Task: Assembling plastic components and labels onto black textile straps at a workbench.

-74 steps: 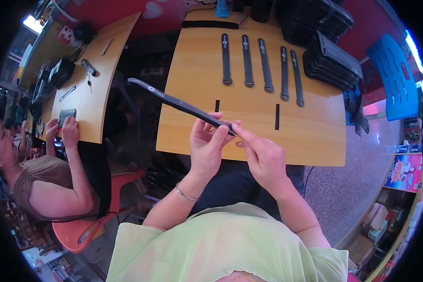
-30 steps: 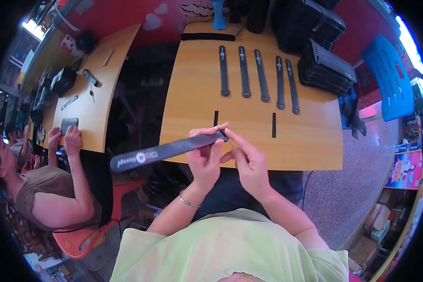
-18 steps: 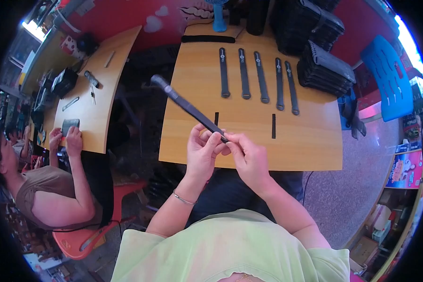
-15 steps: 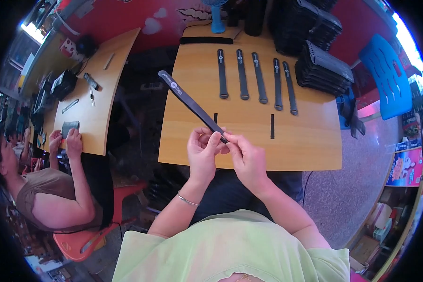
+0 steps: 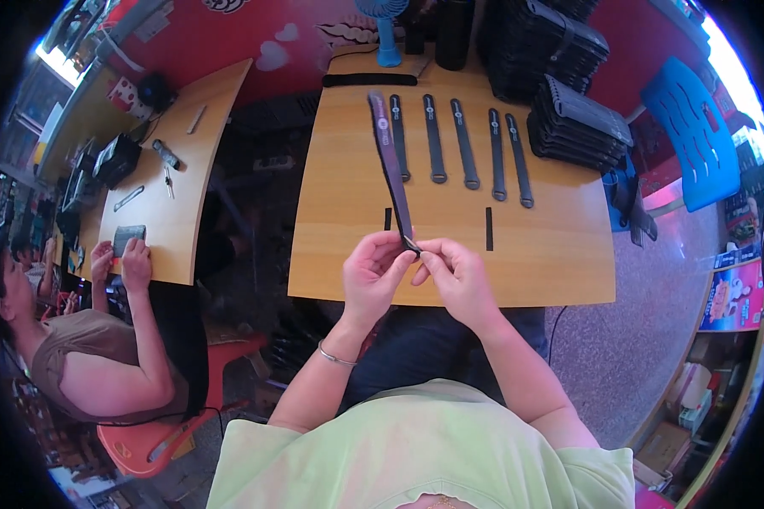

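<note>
A long dark strap (image 5: 390, 161) with white print near its rounded far end rises from my fingers over the table. My left hand (image 5: 372, 273) pinches its near end between thumb and fingers. My right hand (image 5: 457, 278) grips the same end from the other side, fingertips close to the left ones. The small part between the fingertips is mostly hidden. Beyond the hands, several similar straps (image 5: 434, 142) lie side by side, each with a ring at its near end. Two short black strips lie apart: a left strip (image 5: 388, 218) and a right strip (image 5: 489, 229).
Stacked black folded goods (image 5: 579, 127) fill the far right of the wooden table (image 5: 552, 271). A black band (image 5: 370, 80) and a blue fan (image 5: 388, 42) are at the back. A blue chair (image 5: 696, 136) stands to the right. Another person (image 5: 102, 356) works at a left-hand table.
The held strap has swung from leaning far left to nearly upright, its far end now beside the leftmost laid strap. My right hand has shifted slightly right, and the view has moved a little.
</note>
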Demonstrator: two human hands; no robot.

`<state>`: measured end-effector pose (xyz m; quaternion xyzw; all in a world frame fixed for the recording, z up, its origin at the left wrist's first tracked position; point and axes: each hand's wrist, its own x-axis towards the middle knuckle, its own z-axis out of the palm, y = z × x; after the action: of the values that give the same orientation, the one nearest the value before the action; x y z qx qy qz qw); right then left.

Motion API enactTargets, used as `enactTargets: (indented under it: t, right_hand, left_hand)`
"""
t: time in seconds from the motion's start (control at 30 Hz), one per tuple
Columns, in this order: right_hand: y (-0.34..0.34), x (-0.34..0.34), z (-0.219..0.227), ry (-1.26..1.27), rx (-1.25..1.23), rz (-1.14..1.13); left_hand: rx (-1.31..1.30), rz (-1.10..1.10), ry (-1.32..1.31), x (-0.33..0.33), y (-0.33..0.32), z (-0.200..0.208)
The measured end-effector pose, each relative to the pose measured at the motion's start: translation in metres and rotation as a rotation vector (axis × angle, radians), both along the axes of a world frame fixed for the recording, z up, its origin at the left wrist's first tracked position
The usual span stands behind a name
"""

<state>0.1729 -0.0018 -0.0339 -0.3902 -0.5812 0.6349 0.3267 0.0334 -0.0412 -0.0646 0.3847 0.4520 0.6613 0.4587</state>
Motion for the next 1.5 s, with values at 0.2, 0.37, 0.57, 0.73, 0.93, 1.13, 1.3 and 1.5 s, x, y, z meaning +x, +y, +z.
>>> enactTargets:
  t: [0.2, 0.37, 0.57, 0.73, 0.93, 1.13, 1.3, 1.5]
  right_hand:
    - [-0.009, -0.011, -0.009, 0.098, 0.102, -0.119]
    - [-0.014, -0.014, -0.005, 0.024, 0.199, -0.1]
    - [-0.008, -0.013, 0.003, -0.078, 0.287, -0.081]
    - [0.019, -0.006, 0.0, -0.316, 0.599, -0.2]
    - [0.04, 0.011, 0.05, -0.42, 0.781, -0.148]
    - [-0.009, -0.01, 0.064, -0.436, 1.139, 0.286]
    - [-0.013, 0.001, 0.073, -0.635, 1.015, 0.301]
    - [-0.005, -0.029, 0.048, -0.353, 0.94, 0.174]
  left_hand:
    - [-0.007, 0.032, 0.098, 0.002, 0.002, 0.0]
    - [-0.086, 0.062, 0.505, -0.003, -0.001, 0.01]
    - [0.069, 0.008, 0.666, -0.011, -0.001, 0.015]
    - [0.057, -0.065, 0.644, -0.018, -0.013, 0.025]
    - [-0.09, -0.27, 0.693, -0.025, -0.051, 0.013]
    - [-0.073, -0.301, 0.08, -0.027, -0.028, 0.003]
    - [-0.288, -0.184, -0.363, -0.034, -0.029, 0.022]
    - [-0.353, -0.117, -0.572, -0.032, -0.034, 0.022]
